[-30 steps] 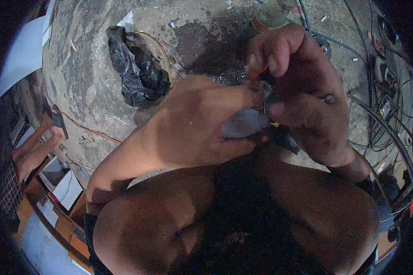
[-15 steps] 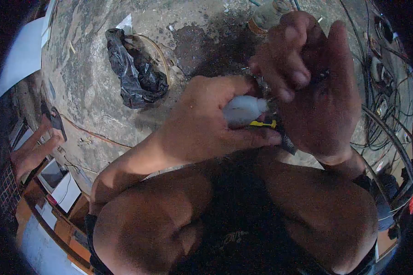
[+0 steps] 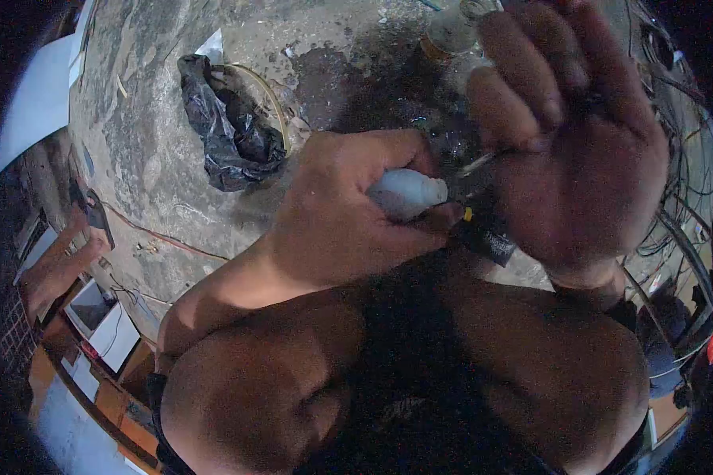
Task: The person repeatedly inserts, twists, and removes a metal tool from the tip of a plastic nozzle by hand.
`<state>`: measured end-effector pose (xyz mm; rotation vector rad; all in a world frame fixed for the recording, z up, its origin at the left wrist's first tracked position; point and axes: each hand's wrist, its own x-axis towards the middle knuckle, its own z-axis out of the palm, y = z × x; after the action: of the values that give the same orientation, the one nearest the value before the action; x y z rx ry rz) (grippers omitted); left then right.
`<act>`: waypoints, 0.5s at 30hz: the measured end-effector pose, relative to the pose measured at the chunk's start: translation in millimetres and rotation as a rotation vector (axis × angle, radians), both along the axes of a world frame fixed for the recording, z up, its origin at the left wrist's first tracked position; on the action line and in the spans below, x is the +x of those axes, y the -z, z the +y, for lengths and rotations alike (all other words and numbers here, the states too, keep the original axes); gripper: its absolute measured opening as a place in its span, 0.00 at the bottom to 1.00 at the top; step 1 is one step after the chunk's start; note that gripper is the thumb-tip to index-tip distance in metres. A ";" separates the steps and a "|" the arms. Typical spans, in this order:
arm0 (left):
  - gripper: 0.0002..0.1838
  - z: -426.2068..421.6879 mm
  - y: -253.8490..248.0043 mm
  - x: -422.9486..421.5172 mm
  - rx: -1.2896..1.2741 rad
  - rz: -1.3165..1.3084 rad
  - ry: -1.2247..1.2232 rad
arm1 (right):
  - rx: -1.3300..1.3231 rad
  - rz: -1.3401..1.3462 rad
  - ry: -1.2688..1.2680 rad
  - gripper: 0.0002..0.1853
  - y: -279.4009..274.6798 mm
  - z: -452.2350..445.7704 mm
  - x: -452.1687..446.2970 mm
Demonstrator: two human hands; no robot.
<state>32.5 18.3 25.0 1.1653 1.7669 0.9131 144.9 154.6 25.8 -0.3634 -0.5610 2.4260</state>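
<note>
My left hand (image 3: pixel 341 194) wraps around a small pale translucent plastic bottle (image 3: pixel 408 194), whose neck points right. By the left thumb shows a small yellow tip (image 3: pixel 468 214); what it belongs to is hidden. My right hand (image 3: pixel 578 166) is raised to the right of the bottle, palm towards me, fingers partly bent and apart, with no object visible in it. Between the hands a thin metal rod (image 3: pixel 475 165) shows, and a dark block-like piece (image 3: pixel 497 247) lies below it, partly covered.
A crumpled black plastic bag (image 3: pixel 234 131) lies on the stained concrete floor (image 3: pixel 158 95). Beyond my right hand stands a clear container (image 3: pixel 455 32). Tangled black cables (image 3: pixel 681 214) spread at the right. Another person's foot (image 3: pixel 79 237) is at the left, near a white box (image 3: pixel 103 324).
My right hand has moved up and right, away from the bottle, and its fingers have spread somewhat. My left hand has shifted slightly left with the bottle.
</note>
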 end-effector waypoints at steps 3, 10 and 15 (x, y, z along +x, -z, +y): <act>0.14 1.6 4.4 5.1 0.039 -0.079 -0.018 | -0.008 -0.001 -0.025 0.22 3.5 -4.1 -0.4; 0.15 7.1 0.5 3.4 0.068 -0.064 -0.014 | -0.019 0.030 0.006 0.22 -0.4 2.0 3.8; 0.16 5.4 11.5 15.8 0.048 -0.167 -0.174 | -0.032 0.037 -0.055 0.22 0.1 -0.4 3.3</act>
<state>48.3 23.8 13.6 0.9464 1.7372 1.1280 148.3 154.2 25.7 -0.3202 -0.5232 2.4919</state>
